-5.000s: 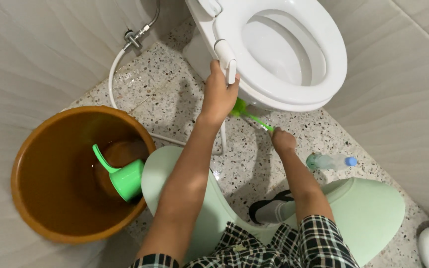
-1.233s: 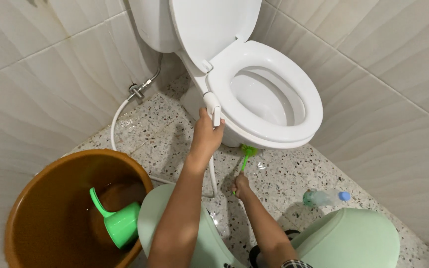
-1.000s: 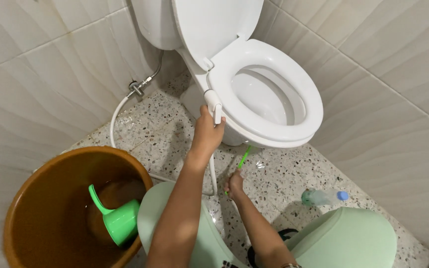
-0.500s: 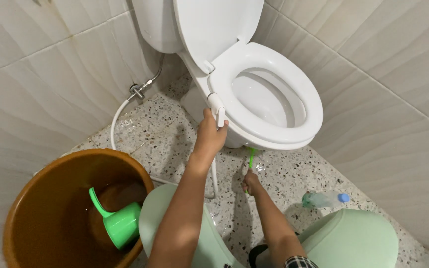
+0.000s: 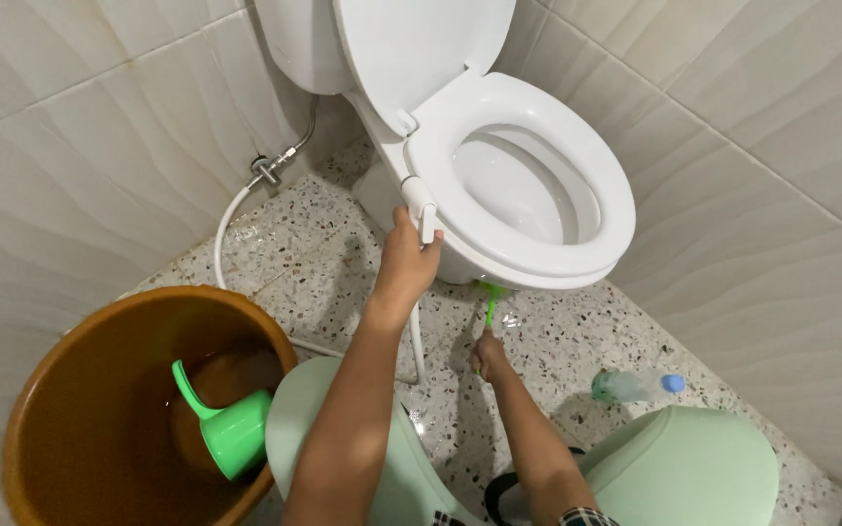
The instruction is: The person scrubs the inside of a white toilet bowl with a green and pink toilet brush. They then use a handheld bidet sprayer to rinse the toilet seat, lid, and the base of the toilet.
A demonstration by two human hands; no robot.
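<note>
**Brush under the toilet bowl: mind the splashes**

Brush [image 5: 488,302] in your right hand [image 5: 490,355] is green, and its head is tucked under the front rim of the white toilet [image 5: 538,190]. Your fingers are shut tight round the thin handle. Your left hand [image 5: 406,268] is closed on the white spray nozzle [image 5: 421,205] that sits at the side of the bowl, with its hose [image 5: 417,336] hanging down to the speckled floor [image 5: 324,244].

If you squeeze that nozzle by mistake, water could shoot out onto the floor or your knees. The floor may be wet (it is hard to tell), so a foot could slip. The brush could flick dirty drops up at you if you pull it out fast. The clear bottle [image 5: 633,386] lying just beside your right knee could get knocked and roll away.

The brush bristles are hidden by the bowl. Your thumb on the nozzle is hidden too. The brown bucket [image 5: 60,380] with the green scoop [image 5: 229,429] is cut off at the edge.
</note>
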